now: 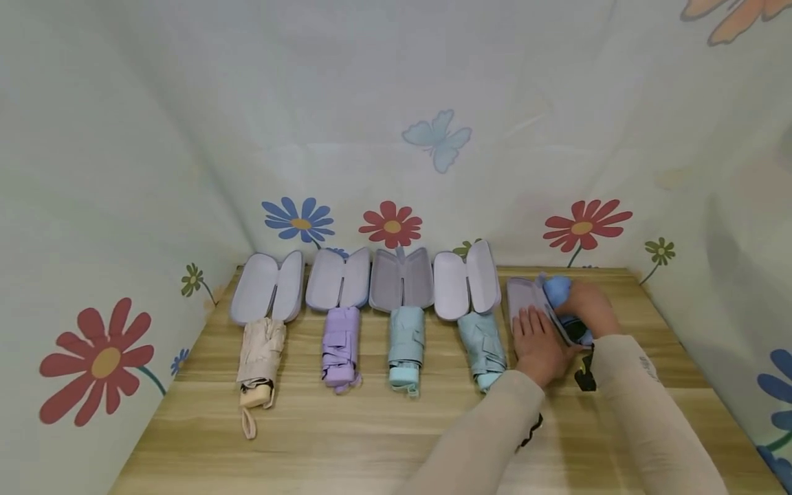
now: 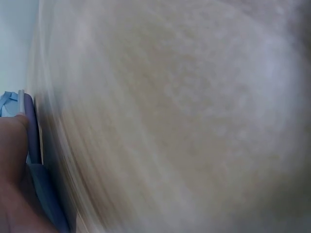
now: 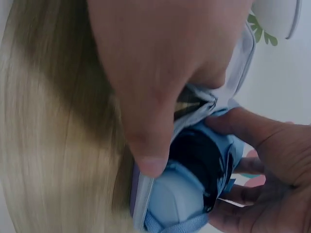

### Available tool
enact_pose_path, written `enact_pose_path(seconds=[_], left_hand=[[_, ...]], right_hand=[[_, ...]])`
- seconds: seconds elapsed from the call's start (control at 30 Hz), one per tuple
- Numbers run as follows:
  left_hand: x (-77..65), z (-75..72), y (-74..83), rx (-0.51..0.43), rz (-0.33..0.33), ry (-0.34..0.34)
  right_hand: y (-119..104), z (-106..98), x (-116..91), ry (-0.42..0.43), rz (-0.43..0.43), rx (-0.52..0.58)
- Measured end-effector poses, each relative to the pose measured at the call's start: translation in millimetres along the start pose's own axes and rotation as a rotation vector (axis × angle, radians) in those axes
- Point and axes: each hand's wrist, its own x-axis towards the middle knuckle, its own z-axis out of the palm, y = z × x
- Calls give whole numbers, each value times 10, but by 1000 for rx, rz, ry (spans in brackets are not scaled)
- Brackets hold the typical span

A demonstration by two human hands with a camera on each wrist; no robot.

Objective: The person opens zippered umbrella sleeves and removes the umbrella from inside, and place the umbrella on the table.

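Note:
At the right end of a row lies an unfolded lavender-grey zip case (image 1: pixel 522 292). My left hand (image 1: pixel 537 347) rests on its left half, fingers extended, while the thumb reaches to the rim of the other half. Inside that right half lies a folded blue umbrella (image 3: pixel 177 196), with its rounded handle end near the thumb in the right wrist view. My right hand (image 1: pixel 590 309) grips the umbrella from the far side, thumb and fingers around its fabric. The left wrist view is mostly blurred tabletop; part of a hand (image 2: pixel 12 170) shows at its left edge.
Several more unfolded cases stand along the back, including a grey one (image 1: pixel 402 278). Before them lie folded umbrellas: beige (image 1: pixel 262 354), purple (image 1: pixel 341 344), and teal ones (image 1: pixel 406 344). A flowered cloth wall (image 1: pixel 346 158) borders the wooden table (image 1: pixel 346 440).

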Motion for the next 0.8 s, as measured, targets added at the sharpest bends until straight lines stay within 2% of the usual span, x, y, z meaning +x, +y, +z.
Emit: enact_pose_path(seconds=[0.2,0.4,0.8], left_hand=[[-11,-27,22,3,7,-19],[2,-52,30,0,4,-1],[7,-53,24,8,8,-61]], right_hand=[[-29,5,-24,34,0,-51],[3,-40,11,50,23,-29],[60,-37,46,2,25,4]])
